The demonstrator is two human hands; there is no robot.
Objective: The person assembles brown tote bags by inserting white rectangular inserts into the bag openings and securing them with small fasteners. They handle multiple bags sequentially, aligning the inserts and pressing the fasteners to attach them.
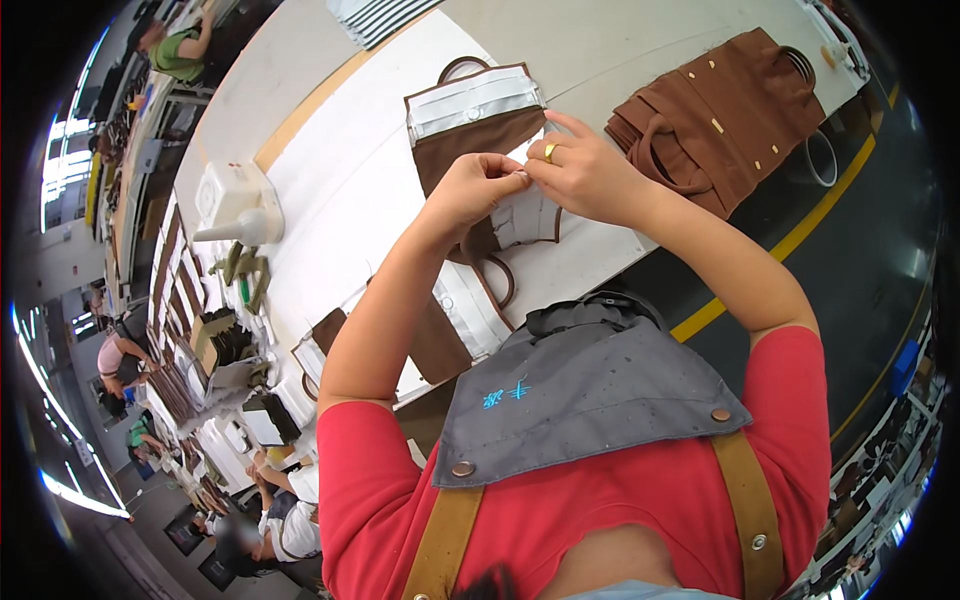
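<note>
My left hand (pixel 475 192) and my right hand (pixel 588 170) meet over the table, fingertips pinched together. Between them shows a thin white strip (pixel 522 145); its kind is too small to tell. On the right hand is a gold ring (pixel 550 152). Right under both hands lies an opened-out brown bag panel (pixel 455 155) with white lining at its ends and a brown loop handle (pixel 462 64). My hands cover part of its middle. Nearer my body, a second brown-and-white bag panel (pixel 440 345) lies partly behind my left forearm.
A stack of brown bag pieces with handles (pixel 715 125) lies to the right. On the left stands a white plastic container (pixel 235 205), near olive-green strips (pixel 245 275). Striped fabric (pixel 385 15) lies at the far edge. Other people work at tables further left.
</note>
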